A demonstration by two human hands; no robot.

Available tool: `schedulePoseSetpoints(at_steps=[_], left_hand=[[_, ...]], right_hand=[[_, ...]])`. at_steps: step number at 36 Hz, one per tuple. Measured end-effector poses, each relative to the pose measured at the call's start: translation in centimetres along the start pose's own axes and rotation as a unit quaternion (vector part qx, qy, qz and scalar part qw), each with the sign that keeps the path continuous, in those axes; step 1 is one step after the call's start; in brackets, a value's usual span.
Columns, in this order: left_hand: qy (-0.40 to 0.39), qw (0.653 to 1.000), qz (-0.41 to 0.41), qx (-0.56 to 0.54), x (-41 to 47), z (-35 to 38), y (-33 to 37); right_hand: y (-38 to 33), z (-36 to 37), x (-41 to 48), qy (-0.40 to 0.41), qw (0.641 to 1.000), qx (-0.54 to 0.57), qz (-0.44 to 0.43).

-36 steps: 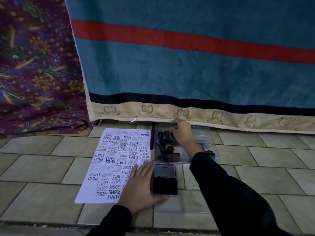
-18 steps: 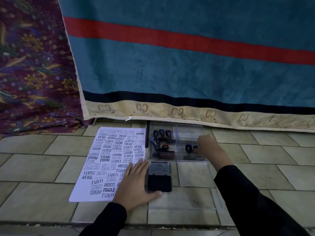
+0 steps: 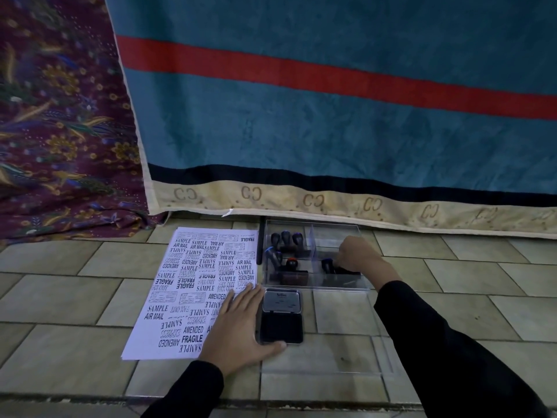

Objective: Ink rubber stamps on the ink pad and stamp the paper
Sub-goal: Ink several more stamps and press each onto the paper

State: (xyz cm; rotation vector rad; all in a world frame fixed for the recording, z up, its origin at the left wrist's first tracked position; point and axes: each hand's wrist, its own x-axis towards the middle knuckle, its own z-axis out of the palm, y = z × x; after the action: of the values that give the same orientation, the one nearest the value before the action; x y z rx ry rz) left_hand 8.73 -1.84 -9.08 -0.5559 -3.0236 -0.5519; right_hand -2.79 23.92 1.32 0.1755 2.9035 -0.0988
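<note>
A white paper (image 3: pixel 193 285) covered with black stamp prints lies on the tiled floor. My left hand (image 3: pixel 238 330) rests flat on its lower right corner, with the thumb along the front of the open black ink pad (image 3: pixel 281 324). Behind the pad stands a clear plastic box (image 3: pixel 355 285). Several dark-handled rubber stamps (image 3: pixel 284 238) stand in its left half, along with one red-topped stamp (image 3: pixel 291 262). My right hand (image 3: pixel 357 254) reaches into the right compartment. Its fingers are curled down on a dark stamp (image 3: pixel 349 270), beside a blue-knobbed stamp (image 3: pixel 327 264).
The box's clear lid (image 3: pixel 378 357) lies flat on the floor, to the right of the ink pad. A blue blanket with a red stripe (image 3: pixel 331 116) hangs right behind the box. A purple patterned cloth (image 3: pixel 60 131) hangs on the left. A black pen (image 3: pixel 261 236) lies between paper and box.
My right hand has moved from the box's back edge to the right compartment and closed on a stamp there. The clear lid now lies open on the floor in front. My left hand stayed put.
</note>
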Motion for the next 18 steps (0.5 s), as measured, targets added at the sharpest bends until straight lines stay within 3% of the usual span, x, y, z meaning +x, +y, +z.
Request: schedulePoseSetpoints(at_steps=[9,18], left_hand=[[0.001,1.0,0.002,-0.002,0.0,0.0,-0.1],[0.007,1.0,0.001,-0.008,0.0,0.1,-0.1]], right_hand=[[1.6,-0.7,0.3,0.015,0.993,0.111,-0.021],[2.3,-0.7,-0.1,-0.014,0.997,0.005,-0.077]])
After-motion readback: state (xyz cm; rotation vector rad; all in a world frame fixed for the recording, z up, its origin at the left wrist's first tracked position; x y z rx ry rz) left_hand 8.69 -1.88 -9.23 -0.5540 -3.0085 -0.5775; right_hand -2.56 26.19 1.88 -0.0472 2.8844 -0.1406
